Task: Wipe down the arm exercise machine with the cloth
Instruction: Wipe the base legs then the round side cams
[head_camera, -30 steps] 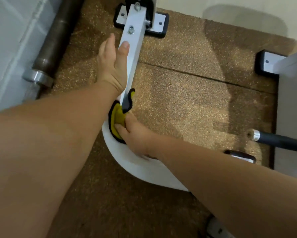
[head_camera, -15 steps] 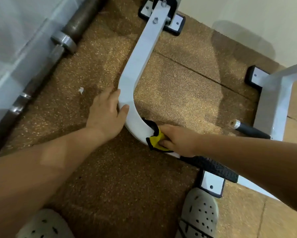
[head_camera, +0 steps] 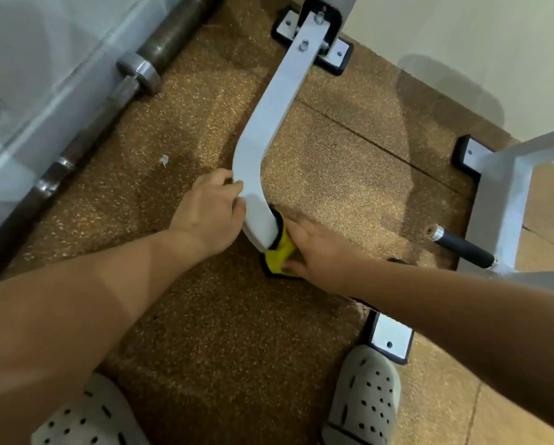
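My left hand (head_camera: 208,210) fingers curl on white bar (head_camera: 269,123), centre frame; right hand (head_camera: 317,255) pinches yellow cloth (head_camera: 280,252) against it.

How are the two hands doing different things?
The left hand grips the outer edge of the white bar; the right hand holds the yellow cloth against its inner side. The left hand sits farther up the bar than the right hand. Both are at the same bend.

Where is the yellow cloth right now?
Head view, centre: the yellow cloth lies under the right hand, against the bend of the curved white bar, opposite the left hand.
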